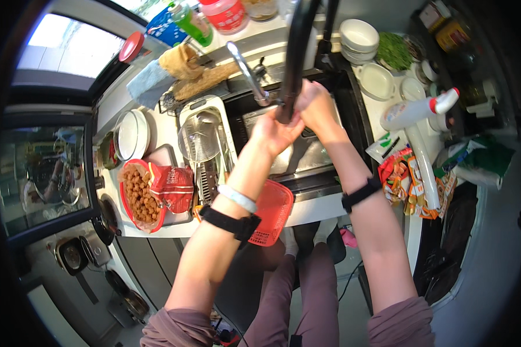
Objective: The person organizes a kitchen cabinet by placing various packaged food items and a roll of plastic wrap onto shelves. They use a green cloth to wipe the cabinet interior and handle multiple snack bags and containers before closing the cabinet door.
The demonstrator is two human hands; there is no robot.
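Note:
Both hands are over the kitchen sink [306,158], close together at the end of the black faucet spout [291,73]. My left hand [274,130] is palm up beneath the spout with its fingers spread, and nothing shows in it. My right hand [314,102] is just right of the spout, wrist bent; its fingers are partly behind the spout, so its grip cannot be told. Whether water runs is not visible. Left of the sink, a wire mesh strainer [199,136] lies in a pale rack, and a red plastic basket [271,212] is under my left forearm.
On the left counter are a red-rimmed bowl of brown balls [140,197], a red bag [172,188] and white plates [131,135]. Stacked white bowls [359,35], a spray bottle [410,113] and food packets [395,173] are at the right. A chrome tap [245,69] rises behind the sink.

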